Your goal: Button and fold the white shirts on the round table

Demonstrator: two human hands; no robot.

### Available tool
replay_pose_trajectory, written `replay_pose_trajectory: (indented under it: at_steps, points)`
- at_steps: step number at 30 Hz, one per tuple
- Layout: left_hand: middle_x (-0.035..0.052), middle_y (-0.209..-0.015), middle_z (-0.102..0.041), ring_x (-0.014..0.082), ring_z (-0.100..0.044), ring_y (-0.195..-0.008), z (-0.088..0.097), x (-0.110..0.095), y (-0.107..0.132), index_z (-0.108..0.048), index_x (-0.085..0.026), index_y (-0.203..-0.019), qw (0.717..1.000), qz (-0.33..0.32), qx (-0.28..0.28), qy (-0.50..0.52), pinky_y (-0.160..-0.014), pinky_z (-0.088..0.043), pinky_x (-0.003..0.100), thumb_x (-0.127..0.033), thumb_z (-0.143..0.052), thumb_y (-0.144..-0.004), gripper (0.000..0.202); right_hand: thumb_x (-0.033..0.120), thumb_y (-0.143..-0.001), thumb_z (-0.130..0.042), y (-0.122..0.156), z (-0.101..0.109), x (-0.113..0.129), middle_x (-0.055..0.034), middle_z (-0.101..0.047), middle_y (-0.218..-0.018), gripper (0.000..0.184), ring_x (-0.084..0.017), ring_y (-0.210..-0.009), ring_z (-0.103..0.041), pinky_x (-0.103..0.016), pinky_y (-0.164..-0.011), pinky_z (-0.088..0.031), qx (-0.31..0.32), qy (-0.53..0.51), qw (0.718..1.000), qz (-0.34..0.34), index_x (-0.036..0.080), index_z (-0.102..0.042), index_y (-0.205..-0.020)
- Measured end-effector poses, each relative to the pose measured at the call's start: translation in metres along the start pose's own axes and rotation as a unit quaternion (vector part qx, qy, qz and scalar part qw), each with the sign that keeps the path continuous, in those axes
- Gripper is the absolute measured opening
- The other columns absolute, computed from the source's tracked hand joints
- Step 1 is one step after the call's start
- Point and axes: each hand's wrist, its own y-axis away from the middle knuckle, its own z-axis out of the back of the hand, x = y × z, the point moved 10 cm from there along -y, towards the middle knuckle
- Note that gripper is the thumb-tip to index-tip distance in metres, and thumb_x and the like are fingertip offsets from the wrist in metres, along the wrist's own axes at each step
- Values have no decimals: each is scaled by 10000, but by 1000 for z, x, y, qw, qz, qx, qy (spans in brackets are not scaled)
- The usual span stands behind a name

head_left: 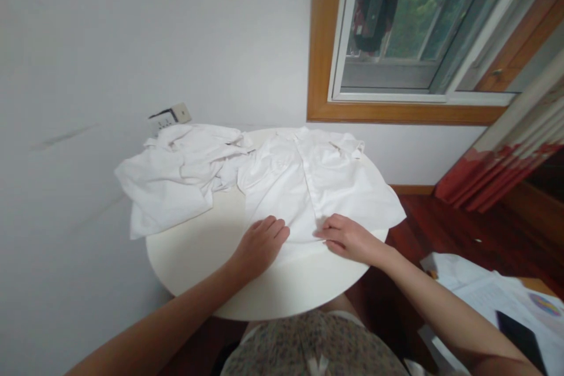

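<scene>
A white shirt (308, 182) lies spread flat on a round white table (198, 252), its collar toward the wall. My left hand (259, 244) rests on the shirt's near hem, fingers together and laid flat. My right hand (346, 238) lies on the hem just to the right, fingers stretched toward the front opening. Neither hand grips the cloth that I can see. A second white garment (176, 176) lies crumpled at the table's far left, hanging over the edge.
A white wall stands right behind the table, with a socket plate (174, 114) on it. A wood-framed window (396, 41) is at upper right. Red striped cloth (502, 170) hangs at right; papers (484, 294) and a dark phone (522, 338) lie lower right.
</scene>
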Motion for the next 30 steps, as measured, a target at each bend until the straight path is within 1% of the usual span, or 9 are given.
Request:
replay_pose_trajectory:
  at_steps: [3, 7, 10, 13, 15, 19, 22, 26, 30]
  points:
    - [66, -1082, -588, 221, -503, -989, 1, -4, 8, -573, -187, -938, 999, -24, -13, 30, -843, -437, 374, -122, -467, -873, 141, 168, -862, -559, 5, 7, -10, -98, -611, -979, 291, -210, -931, -538, -335, -815, -475, -13, 9, 999, -31, 177, -641, -1141]
    - [76, -1250, -538, 222, -439, -1164, -1, -7, 16, -578, -172, -937, 995, -33, -27, 93, -999, -370, 386, -73, -448, -840, 190, 170, -897, -515, 13, 18, -21, -85, -626, -881, 190, -196, -878, -556, -310, -768, -480, -6, 5, 998, -56, 173, -693, -964]
    - [73, -1166, -584, 207, -483, -1097, -8, -8, 18, -576, -172, -982, 994, -31, -10, 107, -954, -396, 359, -89, -434, -862, 204, 193, -920, -493, 14, 30, -23, -81, -638, -869, 209, -188, -861, -560, -298, -752, -477, -38, -8, 998, -51, 174, -699, -949]
    - [56, -1017, -627, 192, -524, -990, -11, -15, 17, -571, -178, -1030, 993, -65, 0, 99, -889, -409, 343, -126, -426, -904, 199, 222, -929, -489, 11, 34, -18, -86, -645, -898, 222, -188, -862, -559, -301, -749, -472, -74, -4, 997, -37, 183, -698, -995]
    - [54, -975, -628, 191, -528, -970, -9, -19, 15, -572, -179, -1042, 992, -81, -9, 91, -874, -404, 345, -144, -432, -916, 192, 237, -934, -487, 8, 27, -10, -84, -644, -898, 227, -186, -856, -557, -300, -745, -467, -66, 2, 998, -22, 191, -699, -1001]
    - [50, -906, -612, 194, -524, -911, -8, -22, 14, -584, -185, -1019, 992, -93, -19, 78, -824, -399, 349, -167, -452, -915, 169, 347, -929, -519, 5, 9, 4, -88, -628, -905, 251, -187, -857, -548, -302, -749, -460, -12, 12, 1000, -2, 181, -693, -1000]
    - [41, -891, -596, 199, -511, -898, -7, -18, 15, -591, -196, -969, 994, -73, -18, 76, -814, -400, 353, -157, -468, -899, 147, 391, -916, -538, 6, 7, 7, -94, -620, -926, 284, -189, -859, -544, -304, -750, -458, 4, 21, 1000, 7, 173, -681, -1027]
    - [44, -976, -592, 215, -495, -959, 2, -6, 22, -585, -197, -910, 995, -13, -35, 87, -878, -398, 380, -123, -495, -852, 130, 317, -940, -495, 7, 8, 8, -86, -628, -887, 242, -186, -833, -548, -309, -745, -457, -7, 38, 999, 25, 178, -689, -983]
    - [68, -1060, -580, 246, -487, -997, 14, 9, 32, -564, -182, -871, 992, 62, -63, 89, -913, -399, 427, -93, -531, -775, 135, 293, -946, -489, 8, 12, 8, -79, -646, -874, 230, -179, -825, -566, -310, -748, -471, -29, 22, 999, 39, 187, -692, -962]
